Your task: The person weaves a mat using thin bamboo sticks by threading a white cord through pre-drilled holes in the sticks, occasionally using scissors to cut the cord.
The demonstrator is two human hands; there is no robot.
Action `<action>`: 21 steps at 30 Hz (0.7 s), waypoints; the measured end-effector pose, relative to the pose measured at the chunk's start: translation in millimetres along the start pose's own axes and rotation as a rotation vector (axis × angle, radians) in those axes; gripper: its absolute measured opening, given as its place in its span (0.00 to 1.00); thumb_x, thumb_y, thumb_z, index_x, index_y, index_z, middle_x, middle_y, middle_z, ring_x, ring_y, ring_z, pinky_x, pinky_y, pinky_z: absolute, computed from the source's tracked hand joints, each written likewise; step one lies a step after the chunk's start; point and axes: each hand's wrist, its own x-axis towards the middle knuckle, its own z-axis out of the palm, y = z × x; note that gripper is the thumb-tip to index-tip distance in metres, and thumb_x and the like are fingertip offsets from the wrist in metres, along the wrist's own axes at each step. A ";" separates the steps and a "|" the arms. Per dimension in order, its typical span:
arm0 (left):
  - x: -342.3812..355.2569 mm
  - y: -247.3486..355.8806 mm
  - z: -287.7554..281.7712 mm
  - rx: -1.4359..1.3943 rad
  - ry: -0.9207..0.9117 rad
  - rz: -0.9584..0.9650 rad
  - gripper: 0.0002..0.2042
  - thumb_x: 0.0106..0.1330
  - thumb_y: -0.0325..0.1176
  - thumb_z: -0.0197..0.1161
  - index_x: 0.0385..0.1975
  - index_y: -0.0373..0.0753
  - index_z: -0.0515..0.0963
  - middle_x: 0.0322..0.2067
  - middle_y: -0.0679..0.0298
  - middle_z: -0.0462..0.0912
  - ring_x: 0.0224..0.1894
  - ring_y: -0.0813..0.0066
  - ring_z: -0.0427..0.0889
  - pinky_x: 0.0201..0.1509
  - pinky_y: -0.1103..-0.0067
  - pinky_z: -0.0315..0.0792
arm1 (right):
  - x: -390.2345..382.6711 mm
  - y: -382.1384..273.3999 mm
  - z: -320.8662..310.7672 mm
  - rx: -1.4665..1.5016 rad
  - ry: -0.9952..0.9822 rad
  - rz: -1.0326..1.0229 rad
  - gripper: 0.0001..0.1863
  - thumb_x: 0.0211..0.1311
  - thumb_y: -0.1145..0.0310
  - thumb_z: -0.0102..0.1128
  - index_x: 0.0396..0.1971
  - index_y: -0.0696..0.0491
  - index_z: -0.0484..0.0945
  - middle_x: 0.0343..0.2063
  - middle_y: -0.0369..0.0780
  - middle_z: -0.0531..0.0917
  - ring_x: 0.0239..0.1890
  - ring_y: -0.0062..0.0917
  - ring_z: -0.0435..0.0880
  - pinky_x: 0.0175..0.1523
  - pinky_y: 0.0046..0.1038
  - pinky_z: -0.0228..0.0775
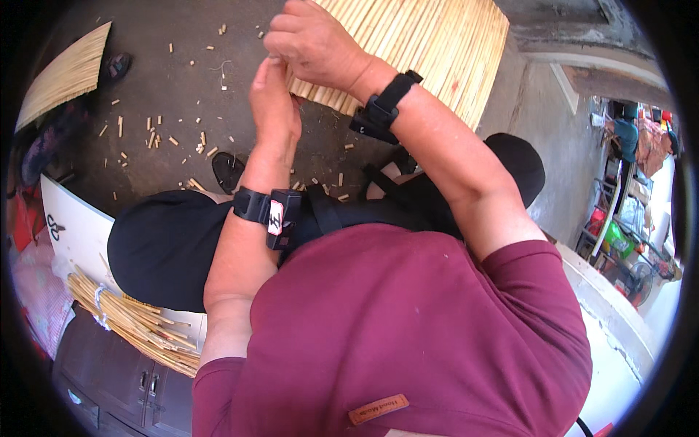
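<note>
A mat of pale, straw-like stalks (pixel 437 51) laid side by side is held up in front of my knees. My right hand (pixel 313 44) is closed at the mat's left edge, its fingers curled together. Just below, my left hand (pixel 274 102) reaches up beside the mat's lower left corner, fingertips pressed together and meeting the right hand's. Whatever is pinched between them is too small or hidden to make out. Both wrists wear black straps with small devices.
Cut stalk bits (pixel 202 142) litter the dark floor. At left, a bundle of stalks (pixel 135 320) lies on a white board (pixel 73 211) with scissors (pixel 54 227). Another mat (pixel 65 69) stands far left near a person's shoe (pixel 116 65). Cluttered shelves (pixel 619 211) line the right.
</note>
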 end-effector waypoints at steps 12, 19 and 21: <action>4.6 -12.3 -9.4 0.001 0.045 -0.136 0.17 0.72 0.37 0.46 0.54 0.34 0.70 0.45 0.59 0.79 0.42 0.70 0.81 0.39 0.73 0.78 | -36.3 -6.7 30.8 0.331 0.097 0.497 0.11 0.44 0.70 0.66 0.31 0.54 0.80 0.26 0.38 0.77 0.34 0.35 0.76 0.41 0.33 0.71; 5.7 -11.2 -16.1 -0.111 -0.070 -0.126 0.16 0.72 0.37 0.45 0.53 0.36 0.70 0.47 0.59 0.78 0.45 0.69 0.81 0.43 0.70 0.79 | -28.6 -1.1 39.5 0.103 -0.067 0.314 0.04 0.53 0.69 0.60 0.25 0.51 0.82 0.28 0.36 0.80 0.36 0.31 0.80 0.40 0.31 0.74; 6.3 -11.6 -17.9 -0.105 -0.119 -0.167 0.17 0.72 0.38 0.45 0.54 0.36 0.69 0.48 0.59 0.78 0.45 0.68 0.81 0.44 0.70 0.79 | -31.0 0.7 43.8 0.077 0.020 0.260 0.05 0.51 0.65 0.58 0.21 0.47 0.81 0.25 0.33 0.79 0.34 0.30 0.80 0.36 0.31 0.74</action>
